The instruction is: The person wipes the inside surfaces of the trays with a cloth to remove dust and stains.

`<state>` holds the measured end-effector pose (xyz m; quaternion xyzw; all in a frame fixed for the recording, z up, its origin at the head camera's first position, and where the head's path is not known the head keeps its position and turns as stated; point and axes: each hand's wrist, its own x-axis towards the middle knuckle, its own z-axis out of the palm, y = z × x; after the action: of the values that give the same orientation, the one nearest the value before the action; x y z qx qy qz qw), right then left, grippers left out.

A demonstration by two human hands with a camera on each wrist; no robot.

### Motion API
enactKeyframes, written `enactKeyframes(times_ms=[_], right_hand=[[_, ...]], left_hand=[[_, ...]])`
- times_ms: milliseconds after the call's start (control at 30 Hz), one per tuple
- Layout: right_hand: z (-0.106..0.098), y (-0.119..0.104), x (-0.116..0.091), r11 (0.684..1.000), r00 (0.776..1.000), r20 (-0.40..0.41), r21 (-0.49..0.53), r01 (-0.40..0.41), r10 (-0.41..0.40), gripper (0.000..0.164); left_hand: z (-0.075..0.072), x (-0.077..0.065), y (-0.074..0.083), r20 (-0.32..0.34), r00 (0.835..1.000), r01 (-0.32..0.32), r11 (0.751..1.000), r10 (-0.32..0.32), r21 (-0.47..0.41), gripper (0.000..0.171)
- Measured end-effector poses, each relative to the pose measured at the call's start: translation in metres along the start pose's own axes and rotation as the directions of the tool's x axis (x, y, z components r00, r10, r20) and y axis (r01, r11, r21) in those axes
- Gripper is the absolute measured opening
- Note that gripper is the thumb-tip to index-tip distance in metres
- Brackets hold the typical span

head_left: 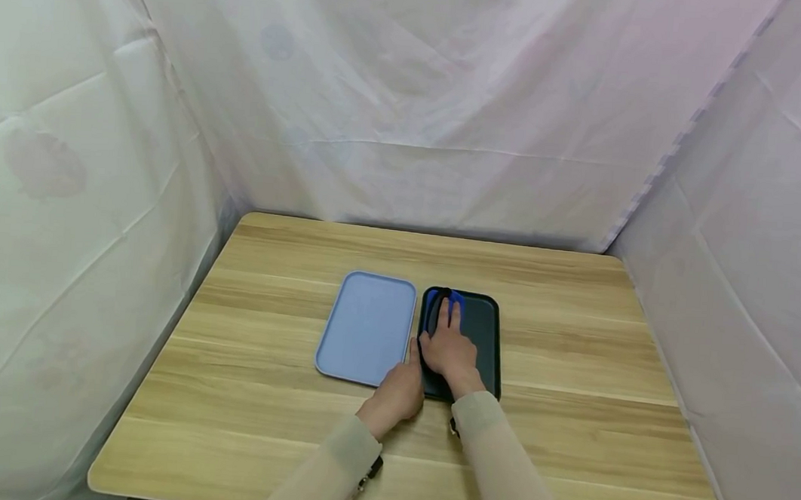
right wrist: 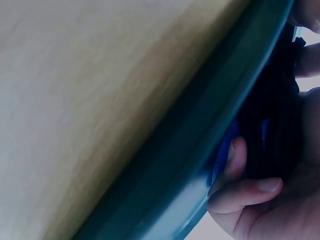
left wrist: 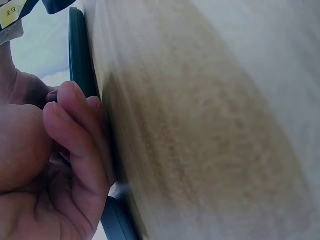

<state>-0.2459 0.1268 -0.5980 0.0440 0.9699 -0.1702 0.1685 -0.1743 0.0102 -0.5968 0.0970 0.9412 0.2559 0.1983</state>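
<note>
Fingers of the left hand (head_left: 398,393) are curled, and the left wrist view shows their tips (left wrist: 75,107) bent against the dark rim of the black tray (head_left: 484,337) at its near left corner, close to the table's near edge; whether they truly grip the rim or only press on it is hard to tell from either view. Left of that hand lies the light blue tray (head_left: 368,325), flat on the wooden table (head_left: 569,410) near its middle, its right edge just beside the black tray's left edge. Inside the black tray, along its left side, lies a blue and black item (head_left: 436,305), apparently soft cloth or strap, though its kind cannot be made out. The right hand (head_left: 448,347) lies on top of it with fingers stretched toward the tray's far edge; the right wrist view shows the thumb (right wrist: 252,192) and a fingertip tucked against the dark and blue material, so the hand seems to be closing lightly around it.

To do this well, I judge the left hand should keep the black tray pinned so it does not slide into the blue one, while the right hand gathers the whole item rather than one loose end before lifting it clear of the rim.
</note>
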Motion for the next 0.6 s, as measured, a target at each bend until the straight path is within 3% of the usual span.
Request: enactKeyframes(times_ms=[233,600], right_hand=[[0.001,-0.001,-0.009,1.000,1.000,0.004,-0.006,0.006,-0.006,0.085],[0.008,0.001,-0.026,1.000,1.000,-0.015,-0.014,0.017,-0.018,0.086]], left_hand=[[0.001,0.000,-0.001,0.013,1.000,0.019,1.000,-0.019,-0.006,0.082],[0.002,0.002,-0.004,-0.031,0.999,-0.021,1.000,0.020,-0.012,0.082]])
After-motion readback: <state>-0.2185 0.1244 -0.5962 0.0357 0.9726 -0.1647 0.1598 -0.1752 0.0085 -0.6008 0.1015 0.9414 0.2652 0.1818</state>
